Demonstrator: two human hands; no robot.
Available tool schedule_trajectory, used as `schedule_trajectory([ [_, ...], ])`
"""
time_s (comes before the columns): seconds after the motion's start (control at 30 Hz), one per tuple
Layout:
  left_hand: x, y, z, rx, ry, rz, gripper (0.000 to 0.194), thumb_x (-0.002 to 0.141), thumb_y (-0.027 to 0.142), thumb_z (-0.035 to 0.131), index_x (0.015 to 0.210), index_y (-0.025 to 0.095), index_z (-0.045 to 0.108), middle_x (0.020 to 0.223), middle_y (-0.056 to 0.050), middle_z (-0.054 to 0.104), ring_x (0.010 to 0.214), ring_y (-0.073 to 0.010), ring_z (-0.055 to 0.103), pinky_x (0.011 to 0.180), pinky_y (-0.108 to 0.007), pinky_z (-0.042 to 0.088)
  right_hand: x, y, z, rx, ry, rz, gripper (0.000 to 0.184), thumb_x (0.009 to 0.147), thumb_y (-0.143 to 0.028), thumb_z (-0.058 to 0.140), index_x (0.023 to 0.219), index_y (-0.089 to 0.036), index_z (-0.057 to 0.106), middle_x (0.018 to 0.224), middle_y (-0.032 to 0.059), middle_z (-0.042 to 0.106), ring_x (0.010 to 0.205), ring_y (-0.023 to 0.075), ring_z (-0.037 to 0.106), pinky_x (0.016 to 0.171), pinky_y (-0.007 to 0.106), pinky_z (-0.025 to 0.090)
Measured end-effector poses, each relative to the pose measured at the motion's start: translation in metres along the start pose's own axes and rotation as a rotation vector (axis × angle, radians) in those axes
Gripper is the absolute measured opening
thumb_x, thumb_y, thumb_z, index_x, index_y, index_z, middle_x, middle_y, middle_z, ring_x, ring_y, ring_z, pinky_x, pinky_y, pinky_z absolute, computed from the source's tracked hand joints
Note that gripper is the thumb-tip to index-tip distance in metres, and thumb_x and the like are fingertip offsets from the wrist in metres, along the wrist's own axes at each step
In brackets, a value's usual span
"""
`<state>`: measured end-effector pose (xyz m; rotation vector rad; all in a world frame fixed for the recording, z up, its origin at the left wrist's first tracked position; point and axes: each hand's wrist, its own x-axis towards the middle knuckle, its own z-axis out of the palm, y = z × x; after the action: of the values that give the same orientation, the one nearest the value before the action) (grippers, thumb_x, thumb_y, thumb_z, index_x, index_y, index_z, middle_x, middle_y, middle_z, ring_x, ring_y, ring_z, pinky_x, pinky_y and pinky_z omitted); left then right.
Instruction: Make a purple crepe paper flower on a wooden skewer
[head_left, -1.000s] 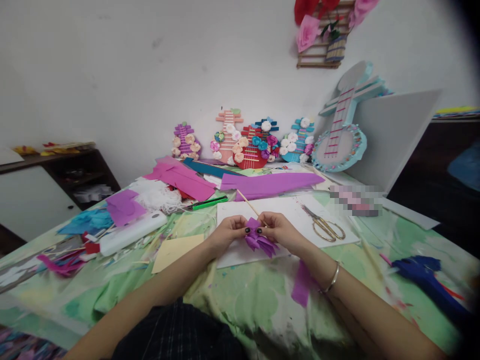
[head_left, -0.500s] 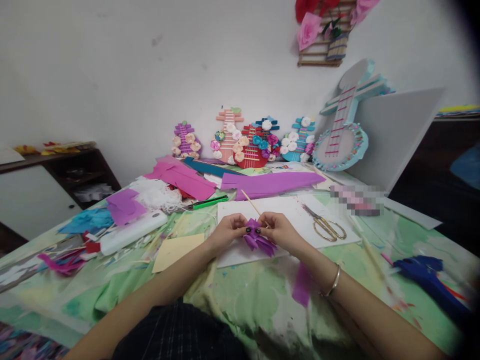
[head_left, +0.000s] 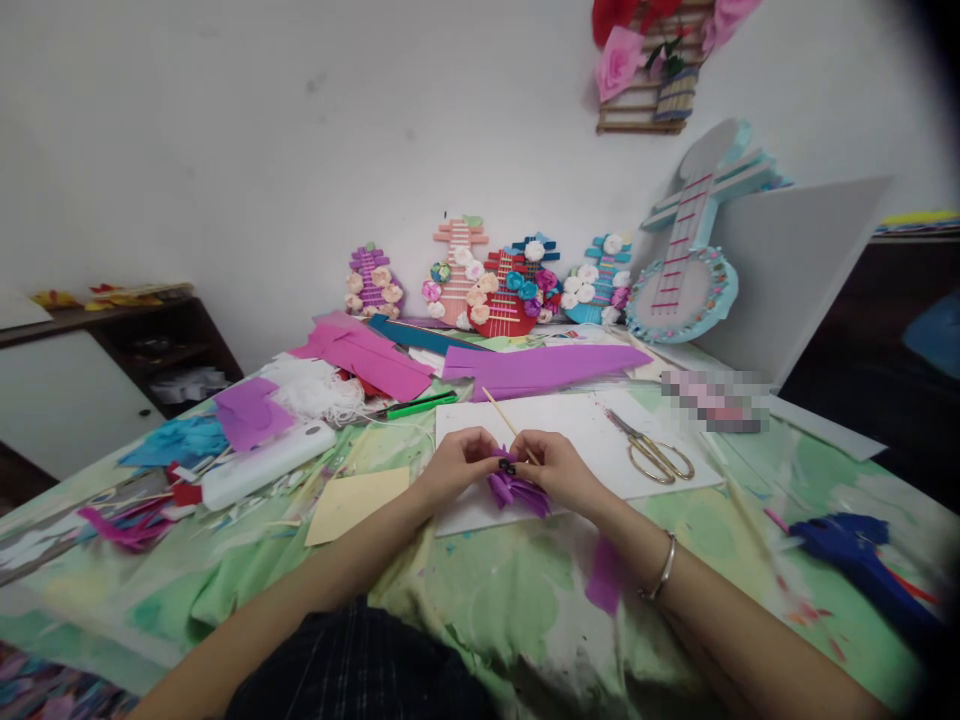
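Purple crepe paper (head_left: 517, 492), gathered into a ruffled flower shape, is pinched between my two hands above a white board (head_left: 577, 430). My left hand (head_left: 466, 462) closes on its left side, and my right hand (head_left: 556, 468) closes on its right side. The thumbs meet at the middle of the paper and hide part of it. A thin wooden stick (head_left: 499, 410) slants up and away from behind the fingers; whether it is gripped or lies on the board I cannot tell. Gold-handled scissors (head_left: 651, 452) lie on the board to the right of my right hand.
A blue glue gun (head_left: 847, 545) lies at the right. Purple paper strips (head_left: 547, 370), pink paper (head_left: 367, 350) and a green cutter (head_left: 421, 404) are behind the board. Yellow paper (head_left: 352, 503) lies left. Decorated lute-shaped crafts (head_left: 502, 295) lean against the wall.
My thumbs have drawn closer together over the purple paper, hiding more of its top. The paper has barely shifted, and the things on the table stay where they were.
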<state>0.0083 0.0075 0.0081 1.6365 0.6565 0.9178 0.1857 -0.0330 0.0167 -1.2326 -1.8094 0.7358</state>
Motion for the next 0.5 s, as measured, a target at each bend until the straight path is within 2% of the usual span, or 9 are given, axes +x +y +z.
schedule_trajectory([
  [0.13,0.0,0.003,0.001,-0.047,0.024,-0.01,0.028,0.065,0.03,0.075,0.076,0.01,0.06,0.072,-0.004,0.066,0.065,-0.0146,0.063,0.064,-0.026,0.048,-0.001,-0.003,-0.003,0.065,-0.069,0.017,0.008,0.077,-0.024,0.052,0.075,-0.017,0.056,0.056,-0.0042,0.048,0.047,0.0083,0.043,0.047,0.02,0.031],
  [0.23,-0.001,0.006,0.002,-0.103,-0.005,-0.03,0.029,0.066,0.031,0.074,0.081,0.01,0.061,0.071,-0.005,0.067,0.059,-0.0155,0.063,0.058,-0.027,0.049,-0.002,-0.008,-0.016,0.084,-0.105,0.019,0.018,0.086,-0.023,0.036,0.098,-0.02,0.05,0.073,-0.0011,0.06,0.044,0.0082,0.049,0.048,0.021,0.037],
  [0.3,-0.001,0.008,0.001,-0.106,0.016,-0.023,0.03,0.065,0.03,0.075,0.081,0.009,0.062,0.071,-0.006,0.067,0.059,-0.0155,0.063,0.058,-0.027,0.049,-0.004,-0.012,-0.027,-0.053,-0.106,-0.028,0.027,0.086,-0.017,0.032,0.11,-0.023,0.043,0.085,0.0004,0.064,0.045,0.0074,0.05,0.056,0.023,0.041],
  [0.43,-0.001,0.007,-0.001,-0.077,0.079,-0.049,0.029,0.063,0.028,0.076,0.081,0.008,0.065,0.075,-0.008,0.068,0.063,-0.0153,0.063,0.062,-0.026,0.049,-0.006,-0.016,-0.048,-0.383,-0.143,-0.123,0.048,0.082,-0.009,0.038,0.128,-0.023,0.03,0.081,0.0009,0.067,0.064,0.0131,0.057,0.068,0.025,0.04],
  [0.5,-0.001,0.006,-0.002,-0.086,0.088,-0.082,0.029,0.064,0.028,0.075,0.082,0.008,0.066,0.073,-0.008,0.068,0.06,-0.0153,0.063,0.06,-0.026,0.048,-0.006,-0.018,-0.056,-0.459,-0.156,-0.126,0.044,0.084,-0.01,0.039,0.126,-0.023,0.034,0.081,0.0005,0.068,0.068,0.0144,0.058,0.067,0.024,0.038],
])
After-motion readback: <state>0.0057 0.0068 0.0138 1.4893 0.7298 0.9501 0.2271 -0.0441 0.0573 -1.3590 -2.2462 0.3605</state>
